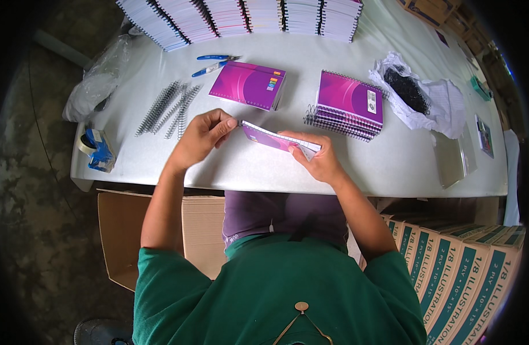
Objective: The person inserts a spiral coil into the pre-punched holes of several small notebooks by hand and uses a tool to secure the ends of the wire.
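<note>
My right hand (319, 156) grips a small purple notebook (268, 138) by its right end, thumb in front, tilted above the table with its page edges upward. At the notebook's left corner, my left hand (208, 135) is closed in a pinch; a tiny dark bit shows by its fingertips, too small to make out. Just beyond lies a stack of purple notebooks without visible coils (247, 86). To the right stands a stack of spiral-bound purple notebooks (350, 103). Loose wire coils (166, 109) lie beyond my left hand, with blue-handled pliers (215, 57) and a blue pen-like tool (208, 69) farther off.
Tall rows of spiral-bound books (247, 20) line the far edge. Crumpled white paper (442, 103) holds black coils (407, 89) at right. A blue tape dispenser (99, 150) sits at the left edge, near clear plastic (97, 80). Cartons (460, 270) stand below right.
</note>
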`<action>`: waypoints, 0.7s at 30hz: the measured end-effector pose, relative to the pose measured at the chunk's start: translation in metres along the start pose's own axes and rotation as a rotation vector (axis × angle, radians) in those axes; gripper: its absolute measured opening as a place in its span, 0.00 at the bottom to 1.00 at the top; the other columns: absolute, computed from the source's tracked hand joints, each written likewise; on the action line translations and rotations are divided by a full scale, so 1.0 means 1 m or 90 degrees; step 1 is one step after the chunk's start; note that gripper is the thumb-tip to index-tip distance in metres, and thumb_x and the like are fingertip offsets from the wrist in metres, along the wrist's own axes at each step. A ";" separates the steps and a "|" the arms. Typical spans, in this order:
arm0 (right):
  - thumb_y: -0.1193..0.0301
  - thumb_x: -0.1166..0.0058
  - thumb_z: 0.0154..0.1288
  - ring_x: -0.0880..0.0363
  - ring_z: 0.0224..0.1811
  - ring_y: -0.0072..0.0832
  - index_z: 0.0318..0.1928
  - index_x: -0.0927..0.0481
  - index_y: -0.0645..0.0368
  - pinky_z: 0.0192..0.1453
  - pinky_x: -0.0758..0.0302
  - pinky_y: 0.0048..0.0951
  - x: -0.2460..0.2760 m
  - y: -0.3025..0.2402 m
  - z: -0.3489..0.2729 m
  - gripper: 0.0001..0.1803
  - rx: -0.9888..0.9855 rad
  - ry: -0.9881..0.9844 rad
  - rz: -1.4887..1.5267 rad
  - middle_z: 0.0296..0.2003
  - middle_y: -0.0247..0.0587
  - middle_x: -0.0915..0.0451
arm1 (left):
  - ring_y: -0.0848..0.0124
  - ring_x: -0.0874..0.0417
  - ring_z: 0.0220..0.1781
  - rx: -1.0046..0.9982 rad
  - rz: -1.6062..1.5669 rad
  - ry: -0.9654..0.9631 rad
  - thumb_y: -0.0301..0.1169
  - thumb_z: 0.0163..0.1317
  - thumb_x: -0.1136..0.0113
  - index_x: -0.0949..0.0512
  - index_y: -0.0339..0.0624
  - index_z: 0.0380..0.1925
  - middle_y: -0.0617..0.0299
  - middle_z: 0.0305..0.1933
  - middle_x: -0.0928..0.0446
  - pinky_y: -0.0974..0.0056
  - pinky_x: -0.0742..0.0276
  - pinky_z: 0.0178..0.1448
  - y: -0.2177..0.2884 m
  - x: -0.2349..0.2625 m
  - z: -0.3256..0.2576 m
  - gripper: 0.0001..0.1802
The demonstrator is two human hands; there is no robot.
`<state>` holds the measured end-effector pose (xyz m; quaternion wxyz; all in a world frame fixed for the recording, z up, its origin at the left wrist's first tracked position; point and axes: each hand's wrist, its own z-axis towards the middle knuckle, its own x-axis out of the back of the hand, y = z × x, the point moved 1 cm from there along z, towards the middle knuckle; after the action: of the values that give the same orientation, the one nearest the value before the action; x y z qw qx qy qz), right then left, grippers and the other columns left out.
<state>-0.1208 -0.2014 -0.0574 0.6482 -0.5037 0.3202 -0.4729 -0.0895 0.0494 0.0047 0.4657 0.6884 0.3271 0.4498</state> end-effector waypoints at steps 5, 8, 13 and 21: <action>0.79 0.51 0.61 0.22 0.46 0.22 0.51 0.22 0.61 0.51 0.28 0.22 0.004 -0.002 -0.001 0.16 -0.007 -0.030 0.051 0.46 0.41 0.19 | 0.83 0.33 0.26 0.048 0.037 -0.123 0.43 0.63 0.43 0.23 0.40 0.41 0.72 0.26 0.29 0.76 0.37 0.30 0.024 0.012 0.007 0.17; 0.73 0.51 0.64 0.22 0.46 0.24 0.51 0.22 0.62 0.51 0.27 0.23 0.007 -0.006 -0.002 0.15 -0.022 -0.053 0.110 0.46 0.40 0.19 | 0.82 0.33 0.26 0.074 0.061 -0.170 0.45 0.64 0.45 0.21 0.41 0.43 0.72 0.23 0.29 0.76 0.36 0.31 0.034 0.010 0.008 0.19; 0.67 0.49 0.66 0.22 0.45 0.24 0.51 0.23 0.62 0.51 0.27 0.24 0.009 -0.003 -0.002 0.16 0.002 -0.046 0.089 0.46 0.40 0.19 | 0.82 0.32 0.27 0.166 0.071 -0.196 0.45 0.64 0.46 0.19 0.40 0.40 0.71 0.21 0.30 0.75 0.34 0.32 0.033 0.012 0.011 0.19; 0.70 0.48 0.65 0.22 0.43 0.22 0.52 0.23 0.60 0.49 0.27 0.23 0.006 -0.009 -0.002 0.15 0.016 -0.042 0.004 0.44 0.40 0.18 | 0.72 0.24 0.34 -0.103 0.174 -0.121 0.35 0.59 0.39 0.20 0.38 0.40 0.63 0.30 0.23 0.68 0.28 0.43 0.041 0.002 0.001 0.14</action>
<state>-0.1236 -0.2087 -0.0487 0.6660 -0.5097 0.2942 -0.4584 -0.0868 0.0362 0.0438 0.4826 0.7263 0.1477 0.4666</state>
